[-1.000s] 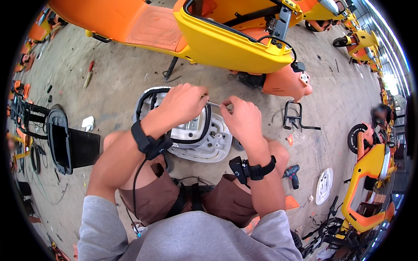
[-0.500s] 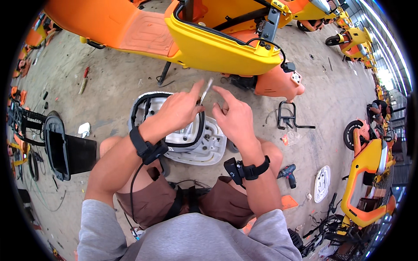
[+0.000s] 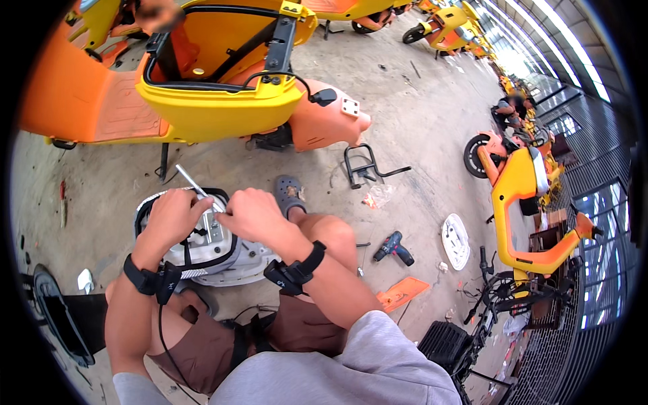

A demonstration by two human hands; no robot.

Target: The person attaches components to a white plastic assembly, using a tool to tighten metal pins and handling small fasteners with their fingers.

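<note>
silvery slender rod (image 3: 188,177) is pinched by left hand (image 3: 172,214) and right hand (image 3: 255,216) over a rounded white shell (image 3: 236,270)

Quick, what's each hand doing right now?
Left hand: curled at the silver metal rod; whether it grips can't be told.
Right hand: closed on the rod's near end.

Drill (image 3: 389,246) right of shell (image 3: 217,255)

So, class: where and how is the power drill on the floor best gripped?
Probably by the handle, the right hand coming from above: the drill lies on its side to the person's right, its handle angled off the body, upper flank exposed.
</note>
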